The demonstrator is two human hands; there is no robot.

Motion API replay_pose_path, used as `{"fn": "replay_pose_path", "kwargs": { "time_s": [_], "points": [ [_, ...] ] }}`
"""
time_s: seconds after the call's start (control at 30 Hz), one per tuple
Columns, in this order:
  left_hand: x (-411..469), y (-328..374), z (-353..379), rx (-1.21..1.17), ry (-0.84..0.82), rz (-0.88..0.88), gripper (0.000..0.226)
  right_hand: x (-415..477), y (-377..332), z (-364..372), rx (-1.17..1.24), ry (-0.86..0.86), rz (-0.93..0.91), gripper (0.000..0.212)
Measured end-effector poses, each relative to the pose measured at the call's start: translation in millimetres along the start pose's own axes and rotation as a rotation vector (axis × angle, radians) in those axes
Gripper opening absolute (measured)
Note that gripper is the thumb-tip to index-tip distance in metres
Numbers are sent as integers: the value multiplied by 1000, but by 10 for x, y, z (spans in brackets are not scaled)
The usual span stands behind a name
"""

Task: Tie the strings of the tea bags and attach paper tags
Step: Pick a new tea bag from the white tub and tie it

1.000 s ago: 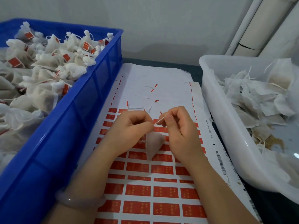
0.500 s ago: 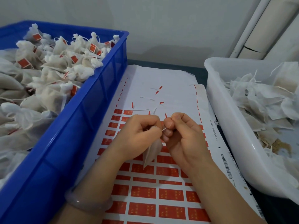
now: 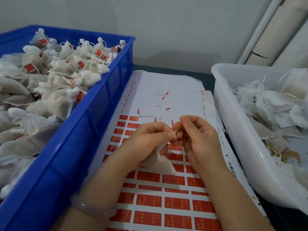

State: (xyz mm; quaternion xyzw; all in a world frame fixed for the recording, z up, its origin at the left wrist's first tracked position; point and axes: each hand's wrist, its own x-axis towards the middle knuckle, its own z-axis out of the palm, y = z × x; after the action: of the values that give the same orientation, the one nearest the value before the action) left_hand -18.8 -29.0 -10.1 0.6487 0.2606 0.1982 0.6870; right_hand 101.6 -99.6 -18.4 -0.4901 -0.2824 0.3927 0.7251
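Note:
A white tea bag [image 3: 158, 161] hangs under my left hand [image 3: 150, 140], which grips its gathered neck over the sticker sheet. My right hand [image 3: 195, 135] is close beside it, fingertips curled and pinching the thin string [image 3: 174, 132] that runs between the two hands. The sheet of red paper tags [image 3: 176, 204] lies flat on the table beneath both hands; its upper rows are peeled, leaving white backing with a few red scraps.
A blue crate [image 3: 93, 130] on the left is heaped with tied, tagged tea bags. A white plastic tub [image 3: 233, 130] on the right holds loose untied bags. Wall and white pipes stand behind. A pale bangle [image 3: 93, 209] is on my left wrist.
My hands have come together from slightly apart and stay close, working the string. The tea bag has swung lower and spread out under my left hand. The view shifted slightly.

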Motion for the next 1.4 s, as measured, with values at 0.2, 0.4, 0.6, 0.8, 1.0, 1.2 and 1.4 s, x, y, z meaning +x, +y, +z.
{"fn": "replay_pose_path", "kwargs": {
  "time_s": [0.2,0.4,0.6,0.8,1.0,1.2,1.4],
  "points": [
    [6,-45,-52,167,-61,-72,30,150,-81,-40,-396,226,5,12],
    [-4,9,-117,63,-462,-88,16,593,-137,361,-898,-394,-39,16],
    [18,-36,-144,-25,-493,-105,11,870,240,576,-1133,-459,-32,32],
    [50,-60,-122,29,-453,-108,10,898,331,461,-1064,-298,-148,23],
    [67,-46,-120,77,-450,-120,9,905,104,452,-563,-250,42,22],
    [61,-51,-116,86,-444,-115,10,995,92,641,-342,-198,314,25],
    [67,-47,-108,67,-441,-110,9,1000,143,698,-375,-214,348,19]
  ]
}}
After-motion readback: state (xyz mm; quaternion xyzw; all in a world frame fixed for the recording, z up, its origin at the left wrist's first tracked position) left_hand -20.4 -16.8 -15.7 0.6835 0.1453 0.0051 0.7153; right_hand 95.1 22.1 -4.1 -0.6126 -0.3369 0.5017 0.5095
